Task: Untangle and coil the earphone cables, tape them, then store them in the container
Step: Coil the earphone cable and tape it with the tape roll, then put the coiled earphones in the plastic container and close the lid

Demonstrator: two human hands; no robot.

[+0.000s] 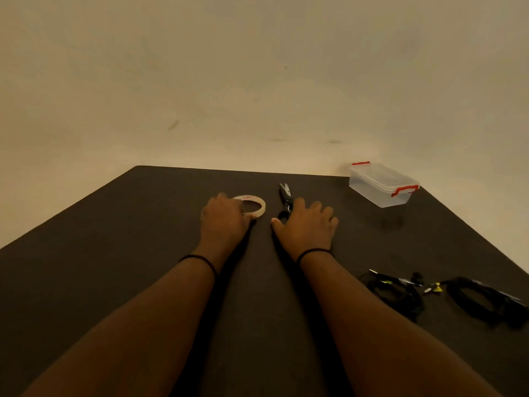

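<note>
Two coiled black earphone bundles lie at the lower right of the dark table: one (396,293) nearer the middle, the other (486,299) by the right edge. A clear tape roll (257,206) lies flat at mid-table, and my left hand (224,217) rests on its left side with fingers over the rim. My right hand (307,224) lies spread, palm down, over the handles of the black scissors (285,196), whose blades point away from me. The clear lidded container (382,186) with red clips stands at the far right.
The dark table (114,253) ends at a far edge against a plain beige wall. Both forearms stretch across the table's middle, each with a thin black band at the wrist.
</note>
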